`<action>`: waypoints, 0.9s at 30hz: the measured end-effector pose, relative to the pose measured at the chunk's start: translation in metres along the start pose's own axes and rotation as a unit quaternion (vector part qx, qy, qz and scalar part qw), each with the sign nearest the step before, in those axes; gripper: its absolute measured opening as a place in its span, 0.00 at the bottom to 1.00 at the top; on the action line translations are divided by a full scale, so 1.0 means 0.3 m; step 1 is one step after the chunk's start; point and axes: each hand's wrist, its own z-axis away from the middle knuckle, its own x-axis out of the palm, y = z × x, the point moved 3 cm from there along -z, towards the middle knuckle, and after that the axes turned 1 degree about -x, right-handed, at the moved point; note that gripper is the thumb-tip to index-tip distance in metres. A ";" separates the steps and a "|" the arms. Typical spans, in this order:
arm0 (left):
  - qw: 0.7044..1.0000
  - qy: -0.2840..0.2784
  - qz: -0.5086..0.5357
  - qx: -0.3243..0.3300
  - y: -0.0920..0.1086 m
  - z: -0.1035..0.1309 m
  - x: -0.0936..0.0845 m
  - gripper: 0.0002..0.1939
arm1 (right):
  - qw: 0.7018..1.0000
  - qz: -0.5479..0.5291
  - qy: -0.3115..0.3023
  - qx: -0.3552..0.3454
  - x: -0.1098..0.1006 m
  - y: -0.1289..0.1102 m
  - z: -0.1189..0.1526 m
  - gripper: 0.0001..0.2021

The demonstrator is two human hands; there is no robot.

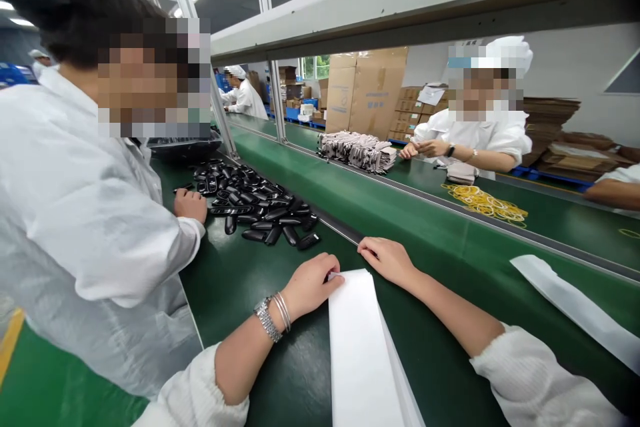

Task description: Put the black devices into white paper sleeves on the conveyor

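A stack of long white sheets (357, 347) lies on the green table in front of me. My left hand (313, 283), with a watch and bangles at the wrist, grips the far left corner of the stack between thumb and fingers. My right hand (387, 259) rests beyond the stack's far right corner, at the rail along the belt, apart from the sheets. Its fingers are bent together; whether they hold anything small is hidden. A pile of black plastic pieces (260, 203) lies beyond my left hand.
A person in white (100, 213) stands close at left, a hand by the black pieces. Across the belt (450, 240), another person (480, 127) works beside bundled beige pieces (357, 152) and yellow bands (485, 205). A white strip (575, 303) lies at right. A beam (400, 10) runs overhead.
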 end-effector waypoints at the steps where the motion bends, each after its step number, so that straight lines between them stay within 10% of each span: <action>1: 1.000 0.001 -0.001 0.000 -0.002 -0.003 0.002 0.04 | 1.000 0.001 0.000 0.001 0.000 0.002 -0.002 0.10; 27: 1.000 -0.012 -0.011 0.000 0.010 -0.016 -0.003 0.05 | 1.000 0.007 -0.003 0.003 -0.003 0.015 -0.013 0.10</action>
